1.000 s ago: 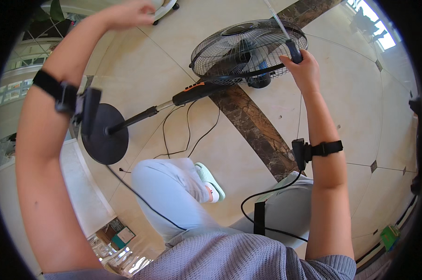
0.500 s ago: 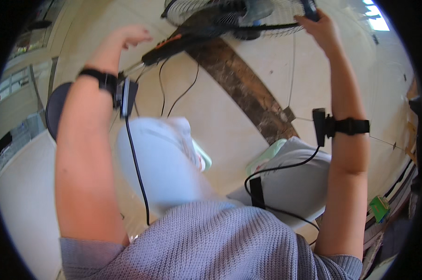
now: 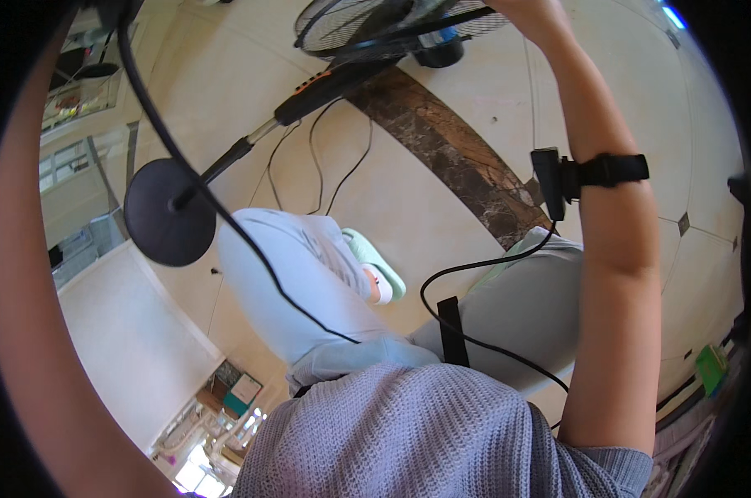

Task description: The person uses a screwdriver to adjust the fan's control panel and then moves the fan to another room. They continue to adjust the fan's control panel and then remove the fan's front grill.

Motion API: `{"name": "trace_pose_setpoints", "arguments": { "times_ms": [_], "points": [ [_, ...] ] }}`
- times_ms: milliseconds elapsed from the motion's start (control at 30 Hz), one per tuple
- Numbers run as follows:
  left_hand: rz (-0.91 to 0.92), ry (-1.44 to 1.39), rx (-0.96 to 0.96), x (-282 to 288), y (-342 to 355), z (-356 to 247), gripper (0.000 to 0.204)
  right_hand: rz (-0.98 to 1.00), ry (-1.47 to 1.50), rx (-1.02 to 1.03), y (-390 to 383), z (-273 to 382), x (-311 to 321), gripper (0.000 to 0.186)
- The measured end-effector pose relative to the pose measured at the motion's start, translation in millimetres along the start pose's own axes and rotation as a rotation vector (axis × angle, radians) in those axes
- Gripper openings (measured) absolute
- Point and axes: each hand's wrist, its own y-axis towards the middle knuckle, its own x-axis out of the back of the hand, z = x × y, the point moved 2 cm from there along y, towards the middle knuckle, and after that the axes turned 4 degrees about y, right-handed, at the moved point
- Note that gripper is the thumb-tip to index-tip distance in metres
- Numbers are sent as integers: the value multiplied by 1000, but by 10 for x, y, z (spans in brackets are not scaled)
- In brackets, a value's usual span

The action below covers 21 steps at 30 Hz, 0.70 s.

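A black pedestal fan (image 3: 336, 88) stretches across the upper left, its round base (image 3: 170, 228) near my left knee and its wire guard (image 3: 330, 33) at the top edge. Orange buttons line the fan's dark control box. My right hand (image 3: 535, 18) is at the guard's right rim and seems closed on it, though the picture's edge cuts off its fingertips. Behind the guard a dark motor housing (image 3: 438, 51) shows. Only my left forearm appears, along the left rim; that hand lies outside the picture.
Thin black cables (image 3: 316, 158) trail over the tiled floor (image 3: 442, 199), which a brown marble strip (image 3: 450, 149) crosses. A white panel (image 3: 135, 340) stands at left. My foot in a green slipper (image 3: 375, 261) rests in the middle. A green object (image 3: 711, 369) lies at far right.
My left hand has left the view, its arm swinging out to the left. My right hand has shifted left and up along with the fan's guard. More of the fan's base now shows.
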Motion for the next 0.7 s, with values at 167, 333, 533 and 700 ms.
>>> {"name": "trace_pose_setpoints", "arguments": {
  "times_ms": [167, 333, 533, 700],
  "points": [
    [186, 43, -23, -784, 190, 232, 17, 29, -11, -12, 76, -138, -71, 31],
    [557, -485, -198, -1766, -904, -401, 23, 34, 31, 39, 118, -203, -106, 34],
    [1358, -471, -678, -2692, -3059, -1936, 34, 121, -83, 4, 80, -80, -34, 32],
    [1391, -732, -457, -2974, -3471, -1943, 34, 179, -114, -20, 98, 20, -172, 29]
  ]
}}
